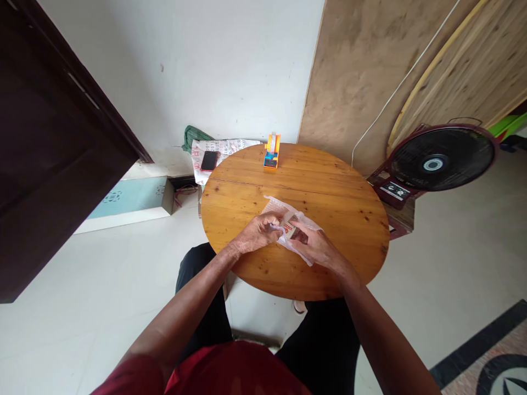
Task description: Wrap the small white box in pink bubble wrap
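Note:
A sheet of pinkish bubble wrap (274,205) lies on the round wooden table (329,175), under and between my hands. On it is a small box (290,229) with reddish print, partly covered by my fingers. My left hand (259,233) pinches the wrap's edge beside the box's left side. From the right, my right hand (313,241) closes its fingers around the box. Farther back on the table stands an orange and blue tape dispenser (272,153).
A phone (209,161) lies on a printed sack (236,145) behind the table's left edge. At right, a black round fan (442,159) stands close to the table. A long pale-blue box (132,200) rests on the floor at left, near a dark door (61,142).

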